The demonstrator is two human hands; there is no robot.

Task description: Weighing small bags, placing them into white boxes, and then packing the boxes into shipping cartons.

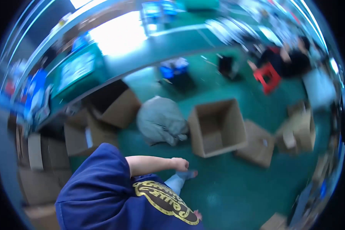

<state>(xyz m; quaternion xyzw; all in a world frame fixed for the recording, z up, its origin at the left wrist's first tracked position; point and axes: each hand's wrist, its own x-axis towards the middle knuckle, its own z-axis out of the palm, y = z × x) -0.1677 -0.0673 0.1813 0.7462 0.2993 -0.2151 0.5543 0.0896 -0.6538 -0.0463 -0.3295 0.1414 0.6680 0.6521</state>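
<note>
The picture is blurred and bent by the lens, so fine detail is lost. The person's left hand (180, 164) hangs at the end of a bare forearm that crosses the frame from the blue sleeve (99, 168); its fingers look curled into a loose fist with nothing seen inside, apart from everything on the green floor (234, 191). The right hand (197, 214) is only a sliver at the lower edge, at five o'clock from the left one, mostly hidden behind the blue shirt with the yellow print; whether its fingers are closed or spread I cannot tell.

The open cardboard box (217, 126) stands on the floor at one o'clock from the left hand, near but not touching, its inside looking bare. A grey sack (161, 119) lies just beside the box at its nine o'clock. More brown cartons (258, 145) sit at its three o'clock, their shapes smeared. At the top right another person (291, 59) sits by a red stool (268, 76), too blurred to read further.
</note>
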